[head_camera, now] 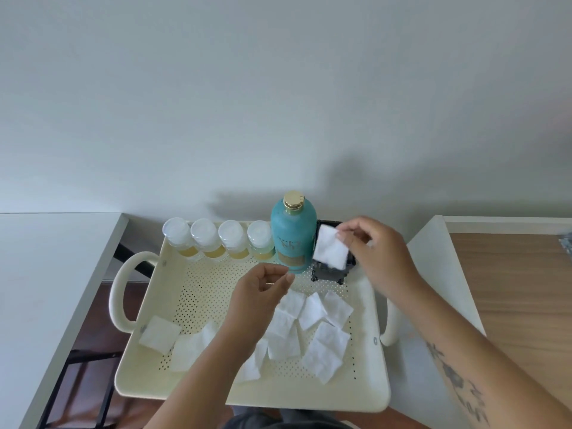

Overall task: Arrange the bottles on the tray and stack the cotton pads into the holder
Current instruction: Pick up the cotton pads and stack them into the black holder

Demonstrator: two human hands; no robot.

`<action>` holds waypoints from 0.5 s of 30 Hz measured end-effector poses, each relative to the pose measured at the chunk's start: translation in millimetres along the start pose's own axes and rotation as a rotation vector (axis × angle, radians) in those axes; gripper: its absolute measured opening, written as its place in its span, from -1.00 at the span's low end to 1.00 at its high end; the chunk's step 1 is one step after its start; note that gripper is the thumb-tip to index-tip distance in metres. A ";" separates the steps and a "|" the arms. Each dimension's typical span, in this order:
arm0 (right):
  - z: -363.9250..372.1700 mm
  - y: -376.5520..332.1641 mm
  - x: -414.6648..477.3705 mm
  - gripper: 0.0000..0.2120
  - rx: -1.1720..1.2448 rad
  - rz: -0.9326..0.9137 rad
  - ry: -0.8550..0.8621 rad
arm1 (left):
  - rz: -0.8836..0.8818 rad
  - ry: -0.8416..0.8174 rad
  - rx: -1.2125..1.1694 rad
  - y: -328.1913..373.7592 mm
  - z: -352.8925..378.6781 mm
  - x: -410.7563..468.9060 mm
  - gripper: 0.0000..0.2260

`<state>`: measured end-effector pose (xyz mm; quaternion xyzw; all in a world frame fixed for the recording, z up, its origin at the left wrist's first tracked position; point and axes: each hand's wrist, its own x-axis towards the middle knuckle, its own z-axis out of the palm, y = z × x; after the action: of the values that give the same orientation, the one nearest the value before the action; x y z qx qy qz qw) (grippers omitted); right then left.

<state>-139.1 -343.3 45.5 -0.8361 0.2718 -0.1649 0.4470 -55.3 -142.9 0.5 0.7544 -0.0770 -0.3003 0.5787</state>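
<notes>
Over the holder [328, 272], right hand [380, 252] pinches pad [330, 252] (tray [247, 388] rim clear).

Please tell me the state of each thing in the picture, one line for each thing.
Small bottles: four, upright, capped, in a row at the tray's far edge.
Teal bottle: upright, gold cap on.
Holder: black, upright beside the teal bottle.
Held pad: pinched, over the holder.
Loose pads: scattered flat on the tray.
Tray: flat, perforated.
Right hand: holding the pad.
Left hand: open, empty.
</notes>
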 end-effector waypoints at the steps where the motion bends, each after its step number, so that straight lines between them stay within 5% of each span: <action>1: -2.0 2.5 8.1 -0.95 -0.039 0.012 0.017 | 0.002 0.048 0.059 -4.3 -7.8 2.1 -0.93; 10: 18.4 24.4 39.2 -0.93 -0.467 0.025 -0.033 | -0.056 0.375 0.568 -55.8 -105.7 -2.3 -0.97; 15: 22.4 26.8 29.9 -0.87 -0.647 -0.123 0.032 | -0.147 0.421 0.937 -74.4 -137.6 -18.8 -0.74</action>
<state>-111.9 -358.7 11.8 -0.9469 0.2661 -0.1100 0.1428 -13.1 3.3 -40.4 0.9800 -0.0319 -0.1150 0.1590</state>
